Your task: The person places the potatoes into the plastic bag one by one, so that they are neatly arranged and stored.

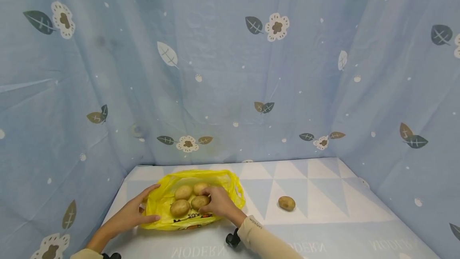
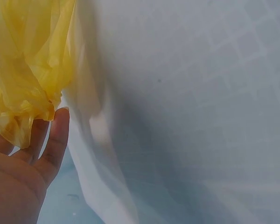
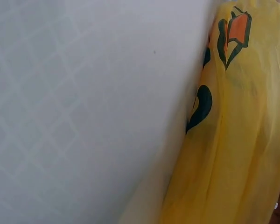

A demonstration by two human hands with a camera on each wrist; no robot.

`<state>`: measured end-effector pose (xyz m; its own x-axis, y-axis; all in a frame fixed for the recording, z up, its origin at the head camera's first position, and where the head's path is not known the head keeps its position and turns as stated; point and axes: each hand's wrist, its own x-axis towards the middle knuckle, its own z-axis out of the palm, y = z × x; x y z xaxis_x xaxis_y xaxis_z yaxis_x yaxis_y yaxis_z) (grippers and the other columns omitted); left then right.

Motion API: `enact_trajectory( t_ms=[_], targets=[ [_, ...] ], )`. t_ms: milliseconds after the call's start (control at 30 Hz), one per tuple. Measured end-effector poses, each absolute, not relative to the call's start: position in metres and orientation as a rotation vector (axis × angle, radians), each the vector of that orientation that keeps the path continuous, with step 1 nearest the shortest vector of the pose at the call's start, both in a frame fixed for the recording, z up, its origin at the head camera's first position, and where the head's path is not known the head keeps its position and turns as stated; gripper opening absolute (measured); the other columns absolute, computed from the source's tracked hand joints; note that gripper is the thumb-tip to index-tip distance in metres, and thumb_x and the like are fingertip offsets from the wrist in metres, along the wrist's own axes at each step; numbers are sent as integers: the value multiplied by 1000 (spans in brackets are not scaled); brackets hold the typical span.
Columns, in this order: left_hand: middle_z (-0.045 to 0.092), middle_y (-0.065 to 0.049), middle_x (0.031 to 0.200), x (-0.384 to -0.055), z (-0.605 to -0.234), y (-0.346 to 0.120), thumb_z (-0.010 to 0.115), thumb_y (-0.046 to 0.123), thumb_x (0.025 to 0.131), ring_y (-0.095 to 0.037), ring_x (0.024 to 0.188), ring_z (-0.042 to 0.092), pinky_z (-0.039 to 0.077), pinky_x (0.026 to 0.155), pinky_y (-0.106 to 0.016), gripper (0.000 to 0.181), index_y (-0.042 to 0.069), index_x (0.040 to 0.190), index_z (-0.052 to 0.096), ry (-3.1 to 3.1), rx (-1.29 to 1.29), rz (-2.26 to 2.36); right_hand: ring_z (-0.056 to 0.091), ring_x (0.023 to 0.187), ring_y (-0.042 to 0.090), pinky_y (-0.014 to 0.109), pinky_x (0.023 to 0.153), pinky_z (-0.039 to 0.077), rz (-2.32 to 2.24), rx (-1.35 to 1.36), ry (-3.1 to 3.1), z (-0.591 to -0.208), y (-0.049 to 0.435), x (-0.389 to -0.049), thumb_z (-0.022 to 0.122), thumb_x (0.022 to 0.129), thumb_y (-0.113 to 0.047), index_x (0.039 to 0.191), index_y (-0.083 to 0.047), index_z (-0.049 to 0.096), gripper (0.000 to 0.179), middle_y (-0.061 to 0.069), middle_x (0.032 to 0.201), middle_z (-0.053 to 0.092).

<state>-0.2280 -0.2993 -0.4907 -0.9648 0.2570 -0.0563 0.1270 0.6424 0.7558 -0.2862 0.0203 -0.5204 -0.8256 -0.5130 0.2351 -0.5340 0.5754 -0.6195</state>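
Note:
A yellow plastic bag lies with its mouth spread wide, several potatoes inside it. My left hand is at the bag's left end, thumb and fingers spread apart and touching the plastic. In the left wrist view, the fingers of that hand reach straight against the crumpled yellow bag. Inside the bag, my right hand holds a potato between thumb and fingers. Beside it lie other potatoes. The right wrist view shows the printed bag side, which hides most of the hand.
A single potato lies on the patterned tablecloth to the right of the bag. Blue printed curtains enclose the table at the back and both sides. A small black object is by the right sleeve.

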Motion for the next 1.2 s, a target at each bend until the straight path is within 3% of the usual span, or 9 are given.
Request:
enact_trajectory(
  t_ms=[233,567,833,1033,1200],
  targets=[
    [25,-23,165,-229,-494,-301,87,35,84,-39,134,44,50,84,-40,98,22,162,29,2700,338,1235,62,84,4,22,76,51,1119,917,-2771,-508,25,-284,91,78,-15,111,-10,77,36,-3,106,74],
    [25,-25,165,-228,-494,-301,87,35,83,-40,133,45,50,84,-41,99,20,162,29,2704,337,1234,68,98,27,24,80,55,1266,978,-2649,-479,57,-285,85,87,-17,111,-10,76,26,5,109,75],
    [28,-22,165,-230,-495,-303,87,40,82,-37,132,45,49,87,-42,100,19,162,30,2725,302,1207,67,89,10,25,78,57,1363,900,-2554,-465,100,-287,81,91,-19,114,-15,75,23,7,109,73],
    [29,-23,164,-230,-495,-303,87,39,82,-36,129,47,50,85,-41,100,18,162,30,2726,316,1201,67,91,14,28,77,57,1303,825,-2549,-464,135,-286,81,91,-20,117,-11,74,29,3,110,73],
    [31,-23,163,-231,-496,-303,88,40,81,-33,125,49,50,83,-39,101,17,161,31,2733,317,1190,67,93,16,29,78,57,1288,719,-2562,-465,163,-283,84,89,-20,117,-17,74,31,-3,111,73]
  ],
)
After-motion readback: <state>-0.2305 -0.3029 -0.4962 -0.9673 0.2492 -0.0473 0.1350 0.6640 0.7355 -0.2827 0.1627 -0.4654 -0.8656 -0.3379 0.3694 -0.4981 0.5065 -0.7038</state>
